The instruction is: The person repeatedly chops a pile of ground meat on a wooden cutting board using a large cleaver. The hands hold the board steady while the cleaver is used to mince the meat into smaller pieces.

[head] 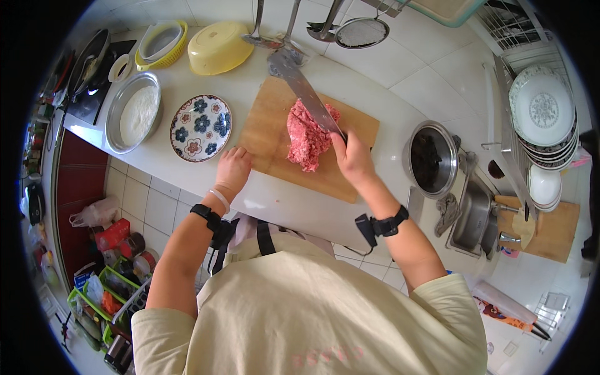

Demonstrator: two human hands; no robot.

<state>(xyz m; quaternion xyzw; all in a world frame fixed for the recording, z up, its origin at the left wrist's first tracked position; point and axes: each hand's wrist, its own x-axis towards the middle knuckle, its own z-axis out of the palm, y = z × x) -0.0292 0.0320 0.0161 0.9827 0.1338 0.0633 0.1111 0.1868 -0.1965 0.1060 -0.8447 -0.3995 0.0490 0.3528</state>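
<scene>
My right hand point(354, 157) is closed on the handle of a kitchen knife point(307, 93), whose wide blade slants up and left across a mound of minced meat point(307, 136). The meat lies on a wooden cutting board point(267, 126). Bits of meat stick to the blade. My left hand point(234, 168) rests at the board's left edge, fingers loosely curled, with no object seen in it; the palm side is hidden. Just left of the board is a flower-patterned plate point(201, 128) with nothing on it.
Left on the counter stand a metal bowl of white flour-like powder point(139, 115), a yellow basin point(219, 48) and a yellow colander point(161, 61). A metal bowl with dark contents point(430, 159) stands right, before the sink point(468, 213). Ladles and a strainer point(362, 33) hang above the board.
</scene>
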